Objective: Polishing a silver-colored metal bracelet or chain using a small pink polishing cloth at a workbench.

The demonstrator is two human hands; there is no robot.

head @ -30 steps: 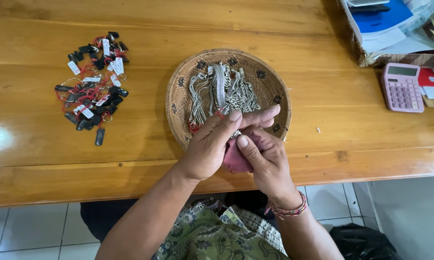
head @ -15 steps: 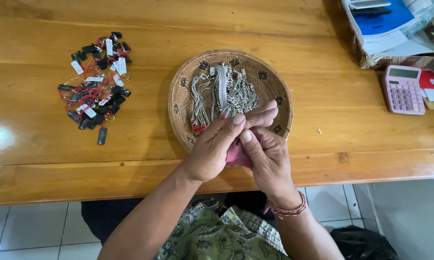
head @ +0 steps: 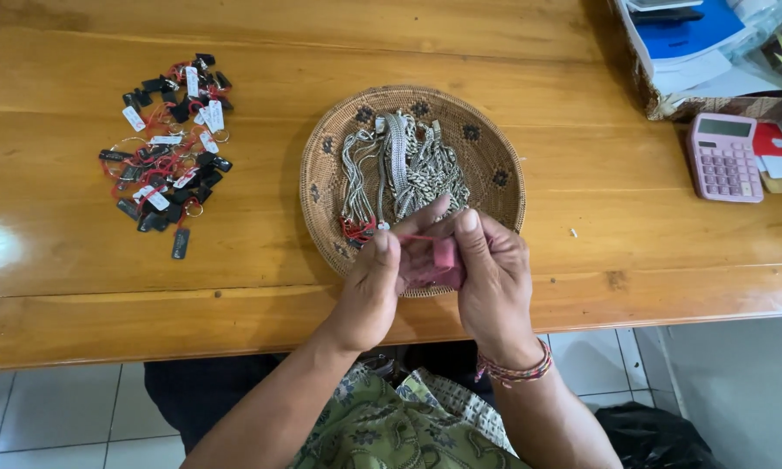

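A person sat at a wooden table, seen from a head-worn camera looking down at both hands, which met over the near rim of a round woven tray. The left hand and the right hand were pressed close together, fingers pinched on a small pink cloth bunched between them; a thin red thread ran across just above it, though whatever small piece the cloth wrapped was hidden. In the tray lay a heap of silver-coloured chains with red ties at their near ends. Well apart on the left of the table sat a pile of small black pieces with white tags and red strings. At the far right stood a pink calculator beside a stack of papers and a blue folder. Judged from this, the rubbing would go best with the piece kept low over the tray, so a slip dropped it inside, the cloth folded snug around it, and the tag thread held clear of the fingers.
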